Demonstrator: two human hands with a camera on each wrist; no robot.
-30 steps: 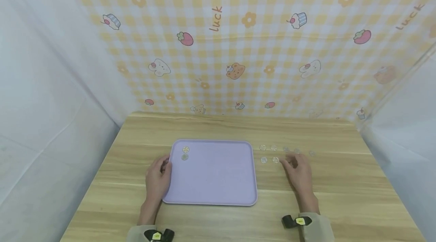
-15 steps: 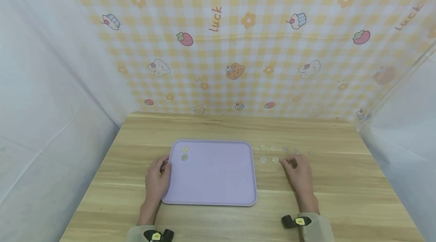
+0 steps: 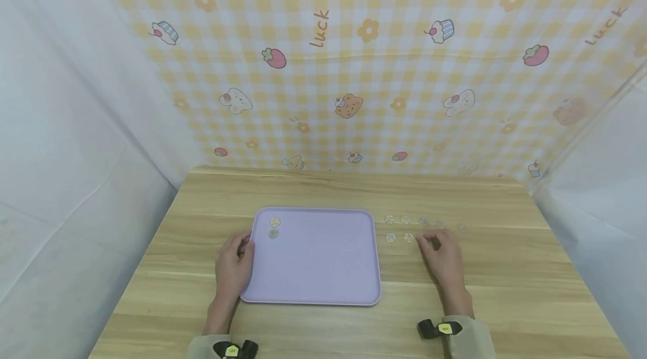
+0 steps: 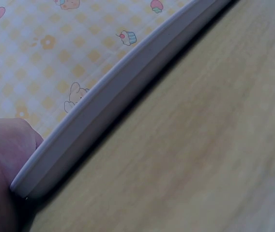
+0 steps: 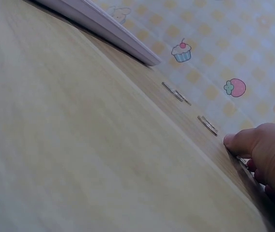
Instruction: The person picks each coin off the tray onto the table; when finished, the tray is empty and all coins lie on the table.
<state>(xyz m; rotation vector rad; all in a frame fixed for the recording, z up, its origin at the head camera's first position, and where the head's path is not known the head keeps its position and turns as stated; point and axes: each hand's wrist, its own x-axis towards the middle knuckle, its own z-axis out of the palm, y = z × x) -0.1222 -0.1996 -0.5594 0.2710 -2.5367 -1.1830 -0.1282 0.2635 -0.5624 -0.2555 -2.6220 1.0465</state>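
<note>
A pale purple tray (image 3: 323,258) lies on the wooden table. My left hand (image 3: 234,266) holds its left edge, and the left wrist view shows the thumb (image 4: 11,145) against the rim. A gold-toned disc (image 3: 275,222) and a greyish disc (image 3: 273,233) lie in the tray's far left corner. Right of the tray, several clear, coin-like discs lie flat in two rows, among them a front-row disc (image 3: 391,238). My right hand (image 3: 445,255) rests beside another front-row disc (image 3: 408,238). Its thumb and fingers are curled round a clear disc (image 5: 244,161), mostly hidden.
Back-row discs lie beyond my right hand, including one at the far right (image 3: 462,228). A yellow checked cloth (image 3: 354,67) hangs behind the wooden table (image 3: 323,331). White sheets (image 3: 76,179) close off both sides.
</note>
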